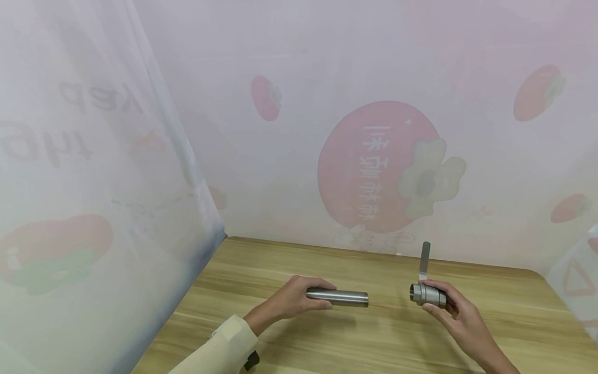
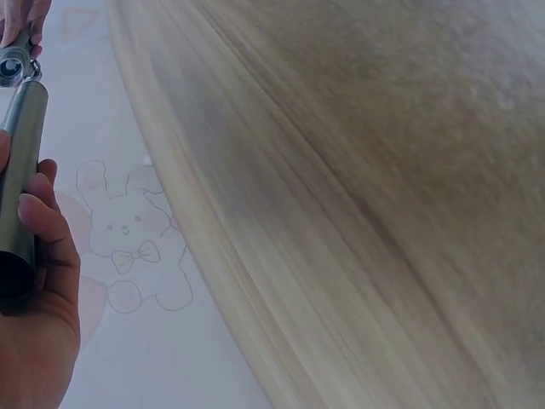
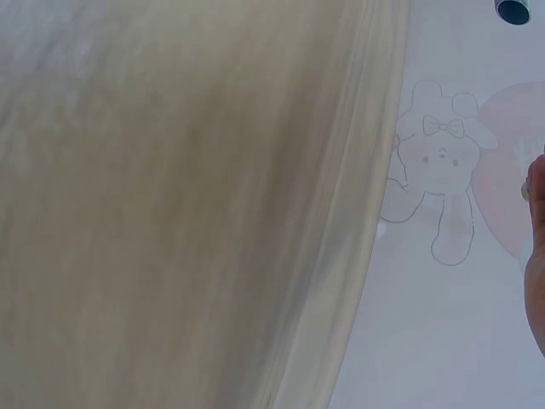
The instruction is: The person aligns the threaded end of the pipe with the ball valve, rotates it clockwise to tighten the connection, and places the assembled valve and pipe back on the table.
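In the head view my left hand [image 1: 293, 298] grips one end of a shiny steel pipe [image 1: 345, 298], which lies level above the table and points to the right. Facing it across a gap, a metal ball valve [image 1: 427, 294] with an upright flat lever is held by my right hand [image 1: 460, 317] between thumb and fingers. The left wrist view shows the pipe [image 2: 23, 162] in the curled fingers of my left hand [image 2: 51, 256], with the valve [image 2: 12, 66] beyond its far end. Only a sliver of my right hand [image 3: 536, 256] enters the right wrist view, near the pipe's open end [image 3: 513, 11].
A wood-grain table [image 1: 261, 259] spreads below both hands. Pale fabric printed with fruit [image 1: 392, 166] hangs behind it, and another sheet [image 1: 93, 182] stands along the left side. Something small and black [image 1: 252, 360] shows by the left sleeve.
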{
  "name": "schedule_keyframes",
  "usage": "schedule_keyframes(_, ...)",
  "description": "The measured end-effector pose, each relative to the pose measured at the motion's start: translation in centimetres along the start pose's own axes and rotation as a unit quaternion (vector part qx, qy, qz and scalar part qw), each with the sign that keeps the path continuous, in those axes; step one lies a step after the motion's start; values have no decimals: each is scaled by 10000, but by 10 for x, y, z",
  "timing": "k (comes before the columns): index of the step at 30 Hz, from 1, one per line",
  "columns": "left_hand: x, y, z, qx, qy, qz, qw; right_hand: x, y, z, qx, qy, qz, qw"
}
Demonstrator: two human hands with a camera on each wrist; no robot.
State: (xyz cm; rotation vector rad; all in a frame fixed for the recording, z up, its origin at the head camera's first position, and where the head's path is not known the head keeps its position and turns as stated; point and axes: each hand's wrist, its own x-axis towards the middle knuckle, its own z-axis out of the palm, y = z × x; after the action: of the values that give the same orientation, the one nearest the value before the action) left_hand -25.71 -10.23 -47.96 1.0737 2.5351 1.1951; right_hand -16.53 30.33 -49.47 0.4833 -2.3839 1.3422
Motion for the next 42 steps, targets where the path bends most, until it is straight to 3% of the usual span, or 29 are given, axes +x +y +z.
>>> schedule_keyframes(42,4,4,4,-458,-136,44,9988,1,-6,10,209,-19,-226,9995)
